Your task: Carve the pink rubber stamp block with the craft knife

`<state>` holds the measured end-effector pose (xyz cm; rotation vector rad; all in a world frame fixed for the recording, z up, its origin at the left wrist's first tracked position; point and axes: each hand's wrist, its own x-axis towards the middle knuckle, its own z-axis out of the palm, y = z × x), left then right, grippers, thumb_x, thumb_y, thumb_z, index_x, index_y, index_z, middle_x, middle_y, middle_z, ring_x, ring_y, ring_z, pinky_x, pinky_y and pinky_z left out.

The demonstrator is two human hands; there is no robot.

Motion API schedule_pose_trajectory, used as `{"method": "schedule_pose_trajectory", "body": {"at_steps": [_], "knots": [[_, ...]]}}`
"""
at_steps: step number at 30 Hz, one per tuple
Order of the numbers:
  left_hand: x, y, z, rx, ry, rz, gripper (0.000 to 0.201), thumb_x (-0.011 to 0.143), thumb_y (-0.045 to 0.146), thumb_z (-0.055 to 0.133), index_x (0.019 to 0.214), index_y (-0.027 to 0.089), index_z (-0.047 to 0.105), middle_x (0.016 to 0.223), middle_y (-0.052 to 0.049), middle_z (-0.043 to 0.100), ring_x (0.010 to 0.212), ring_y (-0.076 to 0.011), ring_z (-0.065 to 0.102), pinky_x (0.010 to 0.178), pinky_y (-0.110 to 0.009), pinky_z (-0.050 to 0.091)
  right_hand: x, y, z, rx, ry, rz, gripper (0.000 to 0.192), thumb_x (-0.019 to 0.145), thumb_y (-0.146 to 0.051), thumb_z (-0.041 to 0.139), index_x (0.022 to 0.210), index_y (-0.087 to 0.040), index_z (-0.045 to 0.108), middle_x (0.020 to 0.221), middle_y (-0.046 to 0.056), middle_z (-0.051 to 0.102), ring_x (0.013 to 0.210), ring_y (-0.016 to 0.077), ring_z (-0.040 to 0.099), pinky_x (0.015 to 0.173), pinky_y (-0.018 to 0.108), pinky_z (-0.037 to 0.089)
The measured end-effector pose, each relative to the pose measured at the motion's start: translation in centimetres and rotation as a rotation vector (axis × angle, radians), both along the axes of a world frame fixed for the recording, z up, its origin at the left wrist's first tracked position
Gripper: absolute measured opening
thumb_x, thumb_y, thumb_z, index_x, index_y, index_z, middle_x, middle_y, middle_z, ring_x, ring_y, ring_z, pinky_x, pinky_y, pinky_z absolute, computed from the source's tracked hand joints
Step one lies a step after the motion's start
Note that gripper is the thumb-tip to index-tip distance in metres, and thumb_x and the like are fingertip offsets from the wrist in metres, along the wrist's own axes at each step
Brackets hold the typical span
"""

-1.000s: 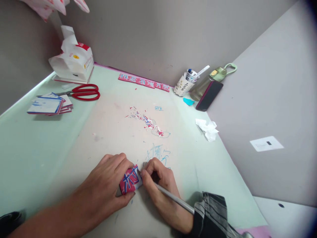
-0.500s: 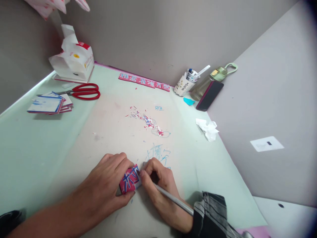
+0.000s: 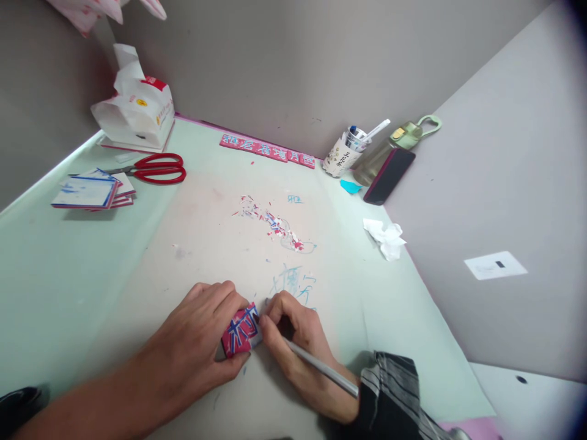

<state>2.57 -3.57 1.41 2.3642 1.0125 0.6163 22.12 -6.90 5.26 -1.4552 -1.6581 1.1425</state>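
Grey wall (image 3: 257,67) at 12. Table (image 3: 398,311) pale green, beige in the middle. Hours counted from the small red-faced block (image 3: 239,333), which sits low in view, on the near part of the table between the two hands.

Left hand (image 3: 204,330) at 9, grasping block, fingers along its far edge, thumb on the near edge. Right hand (image 3: 309,336) at 3, holding a slim silvery tool, pinched pen-style near the tip; dark plaid sleeve (image 3: 389,391) behind it at 4.

Tissue pack (image 3: 156,116), white, one sheet sticking up, 11. Greenish bottle (image 3: 367,165), tilted against the wall, between 1 and 2. Strip of red pieces with pale characters (image 3: 266,151), 12, near table's back edge. Red-handled scissors (image 3: 140,164), 11, blades running under a loose stack of white cards with red edges (image 3: 82,192), 10. Phone (image 3: 389,177), dark screen, leaning by the bottle, 2. Pen cup (image 3: 339,157), labelled, several pens, 1. Crumpled tissue (image 3: 387,239), 2.

Tool (image 3: 321,368) slants toward 4, dark tip at block's right edge; can't tell if it's biting in. Block's face: blue-outlined character, some white along the right. Bright blue scrap (image 3: 351,186) beside cup, between 1 and 2. Smallest: red, white and blue shavings (image 3: 277,226), 1.
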Motion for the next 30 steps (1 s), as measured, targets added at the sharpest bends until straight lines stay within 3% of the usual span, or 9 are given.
{"method": "schedule_pose_trajectory", "body": {"at_steps": [9,18,30], "knots": [[0.2,0.0,0.5,0.015,0.047,-0.001,0.016,0.078,0.015,0.054,0.092,0.02,0.059,0.087,-0.003,0.058,0.081,-0.025,0.057,0.078,-0.043,0.044,1.3,0.8,-0.1,0.045,-0.079,0.141,0.021,0.094,-0.021,0.05,0.075,-0.023,0.041,0.07,-0.004,0.047,0.064,0.0122,0.039,0.061,0.027,0.033],[0.3,0.4,1.4,0.011,0.072,-0.021,0.014,0.078,0.014,0.054,0.09,0.016,0.062,0.085,-0.005,0.06,0.079,-0.026,0.059,0.075,-0.044,0.047,1.7,0.8,-0.2,0.096,-0.081,0.186,0.021,0.093,-0.017,0.052,0.076,-0.023,0.042,0.07,-0.005,0.045,0.062,0.0114,0.038,0.06,0.026,0.031],[0.2,-0.1,0.5,0.007,0.042,0.014,0.017,0.079,0.015,0.055,0.094,0.02,0.059,0.089,-0.002,0.058,0.083,-0.0236,0.054,0.079,-0.042,0.042,1.9,0.7,0.3,0.16,-0.125,0.236,0.021,0.093,-0.013,0.051,0.079,-0.023,0.039,0.071,-0.006,0.044,0.061,0.0111,0.036,0.062,0.026,0.031]]}}
